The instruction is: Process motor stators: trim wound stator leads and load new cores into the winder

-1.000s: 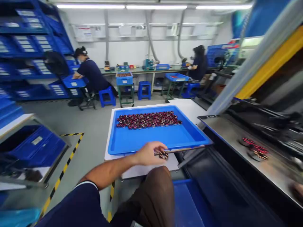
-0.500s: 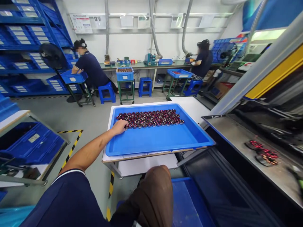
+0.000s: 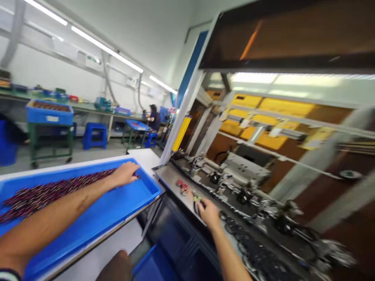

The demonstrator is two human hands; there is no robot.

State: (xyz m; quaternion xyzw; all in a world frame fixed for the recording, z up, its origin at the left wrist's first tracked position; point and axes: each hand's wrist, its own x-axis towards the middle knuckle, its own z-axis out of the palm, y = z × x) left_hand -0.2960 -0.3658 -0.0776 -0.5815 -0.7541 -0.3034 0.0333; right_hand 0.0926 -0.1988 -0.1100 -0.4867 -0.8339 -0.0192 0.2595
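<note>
My left hand [image 3: 125, 174] is over the right end of a blue tray [image 3: 129, 199], fingers closed on a small dark wound motor stator [image 3: 137, 177], partly hidden and blurred. Rows of similar stators [image 3: 55, 191] with red and black windings fill the tray's back part, and my left forearm crosses in front of them. My right hand [image 3: 209, 214] is over the metal ledge on the right, closed on pliers [image 3: 195, 202] with yellow-green and dark handles. Just beyond the pliers, a few red-wound stators [image 3: 183, 186] lie on the ledge.
A machine with metal fixtures [image 3: 249, 195] stands behind the ledge, under a raised dark cover [image 3: 287, 35]. Black ring-like parts [image 3: 249, 242] line the ledge near my right forearm. A grey post [image 3: 178, 125] rises beyond the tray. A co-worker [image 3: 154, 119] sits at the far bench.
My view has swung right toward the machine. My left hand has moved from the stator rows' left end to the tray's right end. My right hand has come into view with the pliers.
</note>
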